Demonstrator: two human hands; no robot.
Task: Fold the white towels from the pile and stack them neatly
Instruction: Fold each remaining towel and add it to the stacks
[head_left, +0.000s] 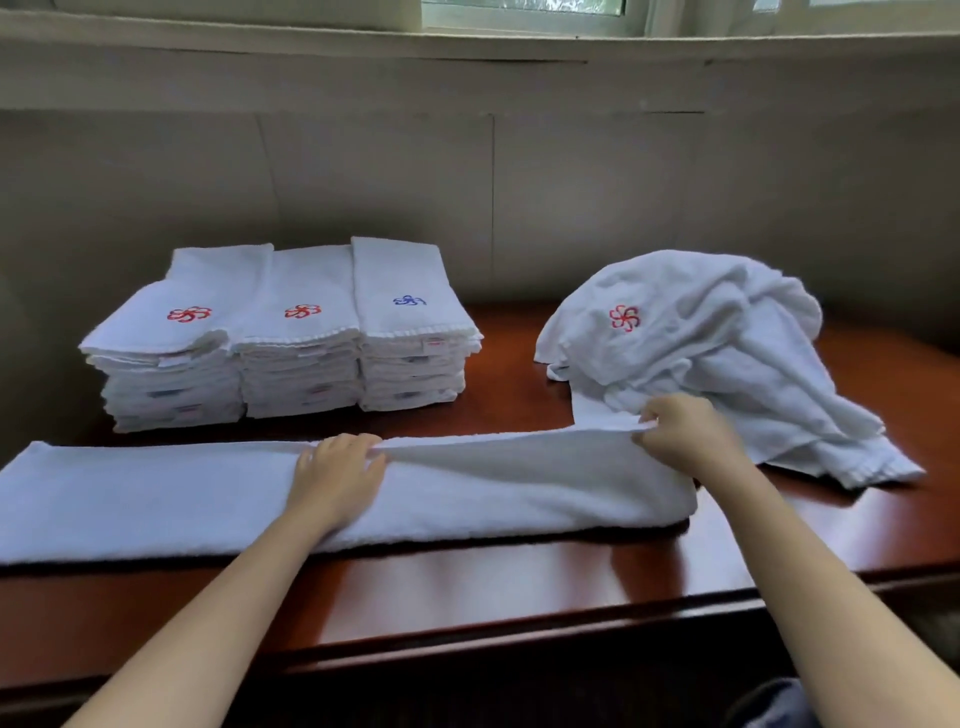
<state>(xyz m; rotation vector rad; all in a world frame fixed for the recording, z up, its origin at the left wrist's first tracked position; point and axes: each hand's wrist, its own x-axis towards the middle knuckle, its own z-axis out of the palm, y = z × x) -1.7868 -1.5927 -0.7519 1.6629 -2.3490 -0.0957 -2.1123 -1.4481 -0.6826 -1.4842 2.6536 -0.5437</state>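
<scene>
A long white towel (156, 493) lies folded lengthwise across the front of the red-brown table (467, 582). My left hand (337, 473) grips its far edge near the middle. My right hand (685, 431) pinches the far edge at the towel's right end and lifts it a little. A loose pile of white towels (717, 353) sits at the back right, one showing a red flower mark. At the back left stand three stacks of folded towels (291, 338), side by side, two topped with red marks and one with a blue mark.
A grey wall (467, 182) rises right behind the table, with a window ledge above. The table's front edge (519, 644) runs close to my body. Bare wood shows between the stacks and the pile.
</scene>
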